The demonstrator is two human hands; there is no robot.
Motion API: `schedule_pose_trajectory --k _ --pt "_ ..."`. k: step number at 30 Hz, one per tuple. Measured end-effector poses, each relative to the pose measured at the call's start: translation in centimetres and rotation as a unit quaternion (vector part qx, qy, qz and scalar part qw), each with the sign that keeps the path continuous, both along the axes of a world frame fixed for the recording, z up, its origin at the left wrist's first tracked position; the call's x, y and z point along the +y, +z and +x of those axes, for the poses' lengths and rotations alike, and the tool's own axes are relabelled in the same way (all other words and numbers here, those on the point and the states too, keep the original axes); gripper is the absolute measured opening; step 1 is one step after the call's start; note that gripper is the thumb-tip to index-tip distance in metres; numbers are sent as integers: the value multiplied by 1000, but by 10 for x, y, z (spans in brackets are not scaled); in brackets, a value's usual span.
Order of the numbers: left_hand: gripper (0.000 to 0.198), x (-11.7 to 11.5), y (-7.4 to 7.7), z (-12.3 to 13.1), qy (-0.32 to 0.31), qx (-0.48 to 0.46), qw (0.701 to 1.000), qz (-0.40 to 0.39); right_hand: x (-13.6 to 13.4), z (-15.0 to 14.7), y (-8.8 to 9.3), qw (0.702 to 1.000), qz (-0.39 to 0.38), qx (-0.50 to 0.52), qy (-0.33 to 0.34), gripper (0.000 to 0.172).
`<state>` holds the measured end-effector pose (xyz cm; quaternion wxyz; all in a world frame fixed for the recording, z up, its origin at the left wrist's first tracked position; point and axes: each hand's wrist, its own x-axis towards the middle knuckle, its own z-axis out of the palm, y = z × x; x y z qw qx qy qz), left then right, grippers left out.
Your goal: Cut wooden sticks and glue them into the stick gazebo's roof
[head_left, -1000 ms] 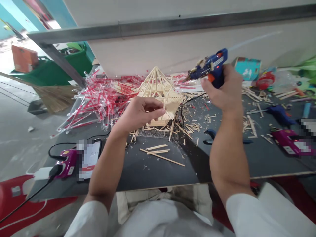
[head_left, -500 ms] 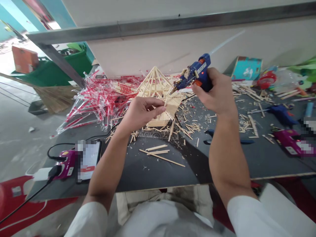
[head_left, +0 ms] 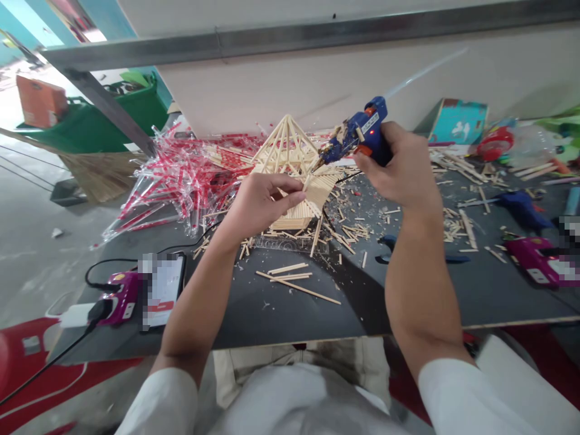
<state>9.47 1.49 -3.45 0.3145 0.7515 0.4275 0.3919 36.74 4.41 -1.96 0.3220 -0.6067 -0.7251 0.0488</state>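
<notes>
My right hand point(head_left: 401, 163) is wrapped round a blue hot glue gun point(head_left: 374, 130) with a clear glue stick point(head_left: 426, 72) jutting from its rear. The gun's nozzle points down and left, close to a short wooden stick point(head_left: 308, 181). That stick is pinched between the thumb and fingers of my left hand point(head_left: 272, 202). Behind my left hand stands a model built of wooden sticks point(head_left: 286, 142), its top a pointed open frame. My left hand hides part of its base. Whether the nozzle touches the stick I cannot tell.
Red-and-clear plastic wrappers point(head_left: 194, 169) heap up on the left. Loose sticks point(head_left: 296, 281) lie in front of the model, with cut scraps point(head_left: 353, 232) to its right. A phone point(head_left: 165, 290), purple power strips point(head_left: 534, 260), blue-handled pliers point(head_left: 387, 248) and another blue glue gun point(head_left: 521, 208) lie on the table.
The camera view has shifted slightly. Both hands keep nearly the same pose, with the glue gun's nozzle still close to the stick in my left hand.
</notes>
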Motion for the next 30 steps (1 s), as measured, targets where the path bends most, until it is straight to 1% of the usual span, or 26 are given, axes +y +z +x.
schedule_pose_trajectory --k 5,11,16,22,26,28,30 --pt "22 -2 1 1 12 18 1000 1 -1 -1 0 1000 -14 0 -4 39" --pt "20 -2 1 1 14 20 1000 9 0 1 -1 1000 -11 5 2 28" --pt "18 -2 1 2 12 25 999 18 0 1 -2 1000 -17 8 7 29" --pt "17 -2 1 3 13 34 999 23 -1 2 -1 1000 -12 18 17 23" --pt "16 -5 8 -5 16 13 999 26 -3 -1 1 999 37 26 25 21" --pt "15 -7 15 -13 23 -12 999 30 -3 -5 0 998 58 23 15 26" --pt "13 -8 21 -24 48 -35 998 36 -1 -10 -2 998 67 11 0 34"
